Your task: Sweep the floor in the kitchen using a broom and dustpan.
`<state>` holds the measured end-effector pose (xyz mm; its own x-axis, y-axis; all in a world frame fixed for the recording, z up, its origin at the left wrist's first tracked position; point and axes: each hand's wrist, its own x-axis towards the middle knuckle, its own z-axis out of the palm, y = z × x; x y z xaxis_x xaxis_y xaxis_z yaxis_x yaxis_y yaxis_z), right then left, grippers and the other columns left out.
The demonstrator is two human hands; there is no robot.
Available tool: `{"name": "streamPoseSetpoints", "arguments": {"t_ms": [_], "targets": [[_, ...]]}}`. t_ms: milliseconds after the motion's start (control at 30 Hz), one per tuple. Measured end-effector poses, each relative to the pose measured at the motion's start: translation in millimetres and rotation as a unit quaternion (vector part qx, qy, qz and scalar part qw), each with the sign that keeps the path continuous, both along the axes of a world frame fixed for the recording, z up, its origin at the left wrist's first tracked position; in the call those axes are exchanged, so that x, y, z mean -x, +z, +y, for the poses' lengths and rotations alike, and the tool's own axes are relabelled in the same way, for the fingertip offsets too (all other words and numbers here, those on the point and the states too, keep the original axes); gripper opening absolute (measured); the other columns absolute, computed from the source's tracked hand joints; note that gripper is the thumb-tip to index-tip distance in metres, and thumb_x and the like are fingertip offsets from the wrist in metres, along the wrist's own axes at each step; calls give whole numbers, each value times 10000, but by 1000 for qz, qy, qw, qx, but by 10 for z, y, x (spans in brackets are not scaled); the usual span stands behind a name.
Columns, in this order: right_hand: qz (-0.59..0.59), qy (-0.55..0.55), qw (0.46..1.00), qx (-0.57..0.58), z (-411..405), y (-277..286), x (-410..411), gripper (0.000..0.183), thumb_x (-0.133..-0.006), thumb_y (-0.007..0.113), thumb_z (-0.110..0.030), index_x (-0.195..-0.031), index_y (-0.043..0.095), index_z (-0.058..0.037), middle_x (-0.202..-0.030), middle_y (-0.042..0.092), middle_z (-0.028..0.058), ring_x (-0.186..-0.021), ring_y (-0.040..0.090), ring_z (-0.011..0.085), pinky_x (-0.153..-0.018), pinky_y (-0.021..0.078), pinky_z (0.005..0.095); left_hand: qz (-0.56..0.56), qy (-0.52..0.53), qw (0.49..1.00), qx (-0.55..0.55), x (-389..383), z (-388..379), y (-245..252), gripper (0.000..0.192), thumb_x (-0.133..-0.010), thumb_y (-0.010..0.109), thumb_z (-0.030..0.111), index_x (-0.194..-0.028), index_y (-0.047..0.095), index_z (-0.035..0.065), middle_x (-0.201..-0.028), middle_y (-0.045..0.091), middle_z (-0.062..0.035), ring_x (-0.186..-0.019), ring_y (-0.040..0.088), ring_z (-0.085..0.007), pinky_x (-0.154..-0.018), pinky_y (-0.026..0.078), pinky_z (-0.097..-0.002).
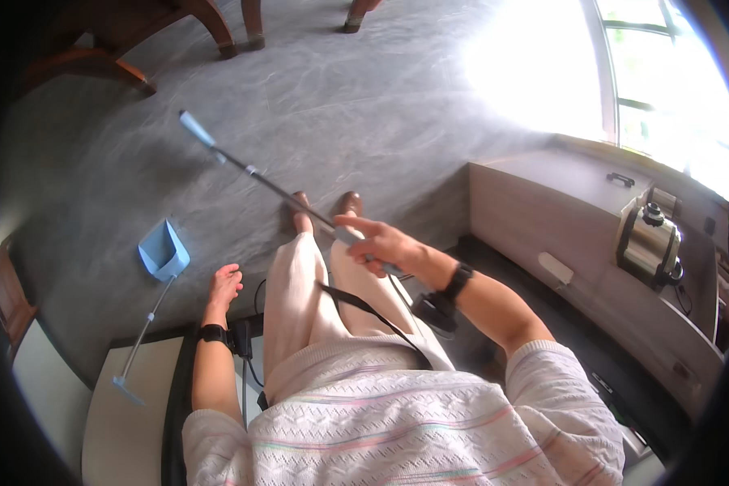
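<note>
My right hand (384, 244) is closed around the grey grip of a long-handled cleaning tool with a dark pole (267, 182). The pole slants away over my shoes to a light-blue end piece (197, 129) above the grey floor; whether that end touches the floor I cannot tell. Beside my left thigh, my left hand (225, 287) holds nothing, its fingers loosely bent and apart. To its left stands a blue long-handled dustpan (164, 252), its metal pole reaching back to a blue T-shaped handle by a pale cabinet. Each wrist wears a black band.
Wooden furniture legs (215, 30) stand on the floor at the far left. Along the right runs a low cabinet (540, 200) bearing a metal appliance (651, 246), below a bright window (662, 73). A pale cabinet (133, 425) is near my left side. Dark straps and cables hang about my legs.
</note>
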<state>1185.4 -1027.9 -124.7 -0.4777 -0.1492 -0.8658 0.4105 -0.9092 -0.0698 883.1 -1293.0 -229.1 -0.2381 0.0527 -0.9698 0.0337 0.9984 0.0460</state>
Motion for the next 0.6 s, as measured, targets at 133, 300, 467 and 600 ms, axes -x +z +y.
{"name": "streamPoseSetpoints", "arguments": {"t_ms": [133, 300, 467, 600], "targets": [[-83, -67, 991, -82, 32, 94, -724, 675, -784, 535, -6, -1390, 268, -140, -615, 472, 13, -430, 427, 83, -359, 361, 235, 4, 0, 1000, 22, 117, -204, -54, 385, -808, 560, 170, -1173, 529, 51, -928, 607, -55, -634, 574, -109, -493, 446, -247], [-237, -103, 951, -169, 163, -489, -1369, 775, -776, 487, 0, -1424, 81, -125, -571, 458, 42, -403, 441, 127, -334, 373, 280, -1, -6, 999, 34, 163, -245, -117, 385, -814, 553, 153, -1181, 522, 41, -937, 610, -62, -628, 576, -113, -498, 451, -245], [-228, -130, 959, -104, -29, -681, -1378, 795, -792, 481, -1, -1423, 31, -176, -621, 459, 38, -471, 464, 127, -375, 386, 292, 13, -6, 999, 35, 336, -133, -84, 384, -813, 547, 140, -1182, 516, 36, -940, 610, -71, -627, 576, -120, -479, 453, -246], [-129, -36, 988, -79, -800, -173, -1100, 790, -777, 484, 10, -1431, 82, -179, -655, 467, 21, -466, 436, 105, -393, 383, 262, 18, -22, 997, 74, 458, -351, -86, 403, -804, 546, 144, -1189, 497, 36, -914, 602, -72, -617, 570, -128, -465, 448, -254]]}}
